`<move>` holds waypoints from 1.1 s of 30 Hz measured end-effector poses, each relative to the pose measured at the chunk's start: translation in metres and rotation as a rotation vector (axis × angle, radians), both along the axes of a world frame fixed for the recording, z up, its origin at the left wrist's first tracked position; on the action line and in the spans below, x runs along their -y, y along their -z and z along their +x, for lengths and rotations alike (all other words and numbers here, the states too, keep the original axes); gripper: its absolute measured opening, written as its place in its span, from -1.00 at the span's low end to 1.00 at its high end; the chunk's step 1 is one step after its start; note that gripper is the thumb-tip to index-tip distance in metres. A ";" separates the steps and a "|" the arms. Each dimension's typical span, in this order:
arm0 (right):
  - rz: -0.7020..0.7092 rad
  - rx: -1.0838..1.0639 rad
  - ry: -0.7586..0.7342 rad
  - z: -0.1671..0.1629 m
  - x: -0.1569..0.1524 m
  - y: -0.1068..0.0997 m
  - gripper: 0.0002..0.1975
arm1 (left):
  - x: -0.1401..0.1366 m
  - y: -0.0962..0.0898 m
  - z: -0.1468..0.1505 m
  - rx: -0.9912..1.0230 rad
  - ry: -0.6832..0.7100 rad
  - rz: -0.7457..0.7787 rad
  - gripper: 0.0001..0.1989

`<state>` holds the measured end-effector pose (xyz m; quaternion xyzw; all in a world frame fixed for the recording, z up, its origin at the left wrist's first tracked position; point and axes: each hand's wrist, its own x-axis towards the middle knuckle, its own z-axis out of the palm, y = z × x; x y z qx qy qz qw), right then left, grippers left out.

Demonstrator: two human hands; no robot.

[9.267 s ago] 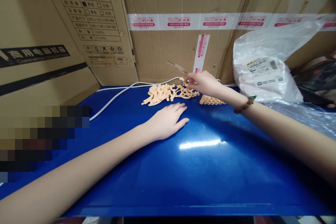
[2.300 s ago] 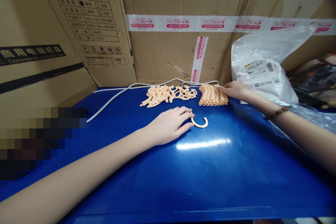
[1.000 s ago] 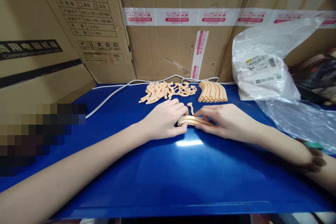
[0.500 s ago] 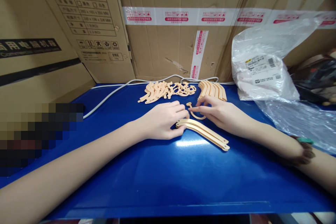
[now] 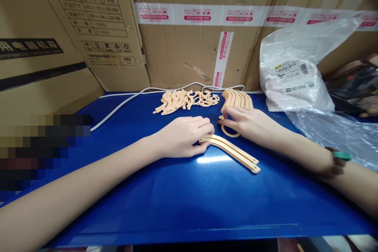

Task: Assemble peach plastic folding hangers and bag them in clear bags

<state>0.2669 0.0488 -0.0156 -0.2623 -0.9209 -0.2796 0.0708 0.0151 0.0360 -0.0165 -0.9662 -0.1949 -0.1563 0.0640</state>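
Observation:
My left hand (image 5: 187, 137) pinches the left end of a pair of long, bent, pale wood-coloured strips (image 5: 236, 152). They lie one against the other, slanting down to the right, and small holes show at their far ends. My right hand (image 5: 251, 123) has thumb and fingers closed on the upper end of a pale hook-shaped piece (image 5: 230, 135), whose round curve shows below the fingertips. This hook is just above the strips, apart from them. Part of it is hidden by my fingers.
On the blue table (image 5: 177, 201), a heap of short curved pieces (image 5: 174, 101) adjoins more hook-shaped pieces (image 5: 206, 99). Several bent strips (image 5: 238, 99) are stacked behind my right hand. A white cable (image 5: 115, 114), cardboard boxes (image 5: 177, 55) and a plastic bag (image 5: 295, 82) stand around the back.
My right hand has moved slightly right with the hook-shaped piece, away from the strips' left end. My left hand keeps its pinch on the strips. The camera view has shifted slightly.

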 end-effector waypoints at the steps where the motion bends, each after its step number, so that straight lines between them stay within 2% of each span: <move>1: 0.031 0.022 -0.006 -0.001 0.000 -0.001 -0.76 | 0.001 0.000 0.001 0.001 -0.002 -0.007 -0.84; 6: 0.067 0.064 -0.030 -0.005 0.002 -0.005 -0.80 | 0.004 -0.001 0.002 -0.010 0.007 -0.014 -0.86; 9: 0.012 -0.086 -0.026 -0.004 0.002 -0.005 -0.81 | 0.005 -0.001 0.002 0.019 -0.011 -0.055 -0.88; 11: -0.153 -0.340 -0.022 -0.004 0.003 -0.005 -0.85 | 0.005 0.000 0.002 0.066 -0.042 -0.131 -0.92; 13: -0.415 -0.680 -0.021 -0.006 0.006 -0.004 -0.91 | 0.006 0.001 0.003 0.106 -0.080 -0.208 -0.93; 16: -0.847 -1.138 0.030 -0.014 0.009 -0.001 -0.81 | 0.007 0.001 0.005 0.111 -0.114 -0.242 -0.90; 18: -1.074 -1.298 0.095 -0.019 0.010 0.002 -0.74 | 0.007 0.002 0.006 0.096 -0.124 -0.233 -0.88; 22: -1.313 -1.407 0.175 -0.022 0.008 0.005 -0.66 | 0.007 0.003 0.006 0.105 -0.118 -0.205 -0.88; 26: -1.406 -1.479 0.180 -0.018 0.005 0.005 -0.68 | 0.007 0.003 0.007 0.249 -0.134 -0.228 -0.92; 28: -1.427 -1.504 0.180 -0.016 0.004 0.004 -0.70 | 0.007 0.001 0.008 0.382 -0.160 -0.356 -0.91; 33: -1.449 -1.515 0.186 -0.015 0.003 0.004 -0.72 | 0.003 -0.004 0.012 0.754 -0.174 -0.913 -0.81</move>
